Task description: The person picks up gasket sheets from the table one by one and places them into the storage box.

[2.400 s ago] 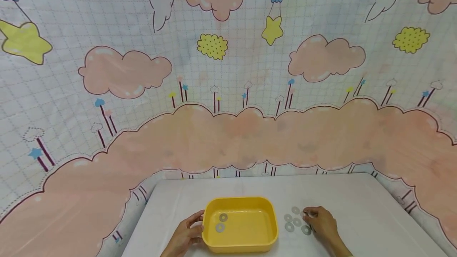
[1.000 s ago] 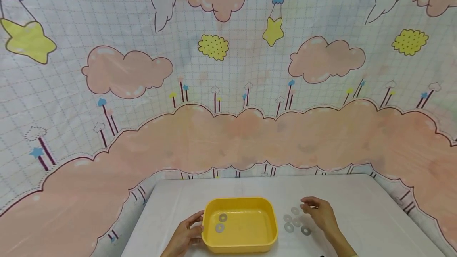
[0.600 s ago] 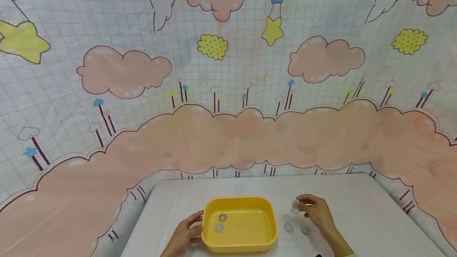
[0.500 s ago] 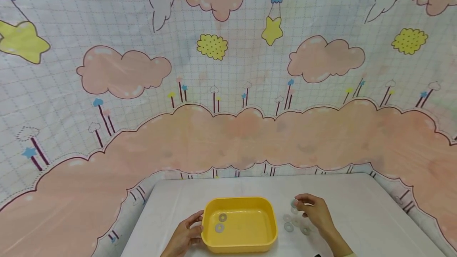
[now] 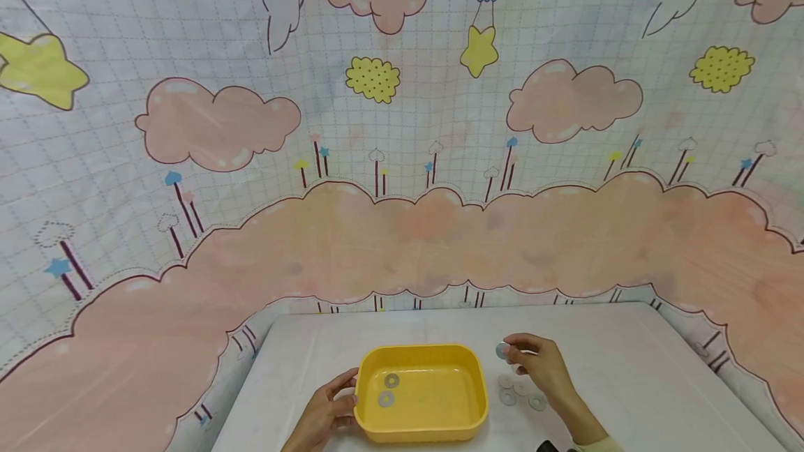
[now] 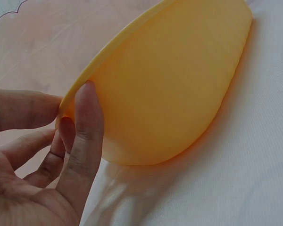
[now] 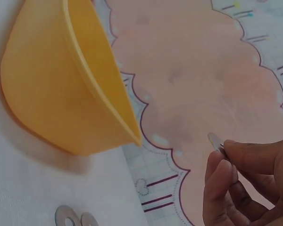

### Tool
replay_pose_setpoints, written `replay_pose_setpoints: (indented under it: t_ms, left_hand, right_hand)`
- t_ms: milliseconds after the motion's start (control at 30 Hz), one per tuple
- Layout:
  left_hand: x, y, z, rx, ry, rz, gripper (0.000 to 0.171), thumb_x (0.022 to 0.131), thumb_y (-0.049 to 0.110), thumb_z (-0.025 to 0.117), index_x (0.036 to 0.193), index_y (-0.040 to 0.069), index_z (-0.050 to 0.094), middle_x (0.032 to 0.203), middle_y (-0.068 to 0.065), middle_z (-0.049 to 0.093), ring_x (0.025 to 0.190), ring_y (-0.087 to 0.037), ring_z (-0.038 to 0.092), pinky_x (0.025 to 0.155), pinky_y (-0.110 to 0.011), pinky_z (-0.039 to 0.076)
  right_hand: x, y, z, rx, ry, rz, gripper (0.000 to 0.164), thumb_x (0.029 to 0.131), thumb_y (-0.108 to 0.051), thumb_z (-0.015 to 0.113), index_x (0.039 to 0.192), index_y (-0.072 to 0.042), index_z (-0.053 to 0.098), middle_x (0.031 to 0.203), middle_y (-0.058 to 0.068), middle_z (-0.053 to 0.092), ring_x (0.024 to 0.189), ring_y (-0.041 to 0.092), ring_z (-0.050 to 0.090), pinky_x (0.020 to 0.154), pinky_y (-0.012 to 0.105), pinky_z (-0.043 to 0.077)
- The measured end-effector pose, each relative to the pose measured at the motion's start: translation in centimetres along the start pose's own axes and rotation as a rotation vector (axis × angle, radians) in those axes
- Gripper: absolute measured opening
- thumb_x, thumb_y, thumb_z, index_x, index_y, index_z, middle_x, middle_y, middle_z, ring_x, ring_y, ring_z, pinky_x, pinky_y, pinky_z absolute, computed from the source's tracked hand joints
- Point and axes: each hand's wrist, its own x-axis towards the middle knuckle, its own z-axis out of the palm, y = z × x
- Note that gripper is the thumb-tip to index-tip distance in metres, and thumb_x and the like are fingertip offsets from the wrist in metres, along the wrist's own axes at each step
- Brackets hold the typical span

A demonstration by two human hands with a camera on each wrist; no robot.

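Observation:
A yellow plastic tray stands on the white table, with two grey washers lying flat inside near its left end. My left hand holds the tray's left side; in the left wrist view its thumb lies against the outer wall and other fingers touch the rim. Between thumb and fingertips, my right hand pinches one washer, raised over the table to the right of the tray. Several more washers lie below that hand, some perhaps hidden by its fingers.
The white table reaches back to a patterned cloth backdrop with clouds and stars. A dark object, only partly visible, shows at the bottom edge near the right forearm.
From above the loose washers, my right hand has moved left and away from me, and a washer now shows clearly in its fingertips. The left hand and tray have stayed put.

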Motion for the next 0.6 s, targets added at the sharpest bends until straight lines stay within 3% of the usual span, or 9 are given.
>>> replay_pose_setpoints:
  t_ms: [600]
  left_hand:
    - [-0.7, -0.4, 0.6, 0.004, 0.032, -0.004, 0.072, 0.087, 0.005, 0.064, 0.151, -0.001, 0.033, 0.126, -0.011, 0.045, 0.081, -0.014, 0.059, 0.070, -0.030, 0.057]
  right_hand:
    - [-0.4, -1.6, 2.8, 0.066, -0.055, -0.023, 0.018, 0.088, -0.010, 0.071, 0.104, -0.001, 0.072, 0.090, 0.006, 0.069, 0.077, 0.020, 0.066, 0.066, 0.025, 0.059]
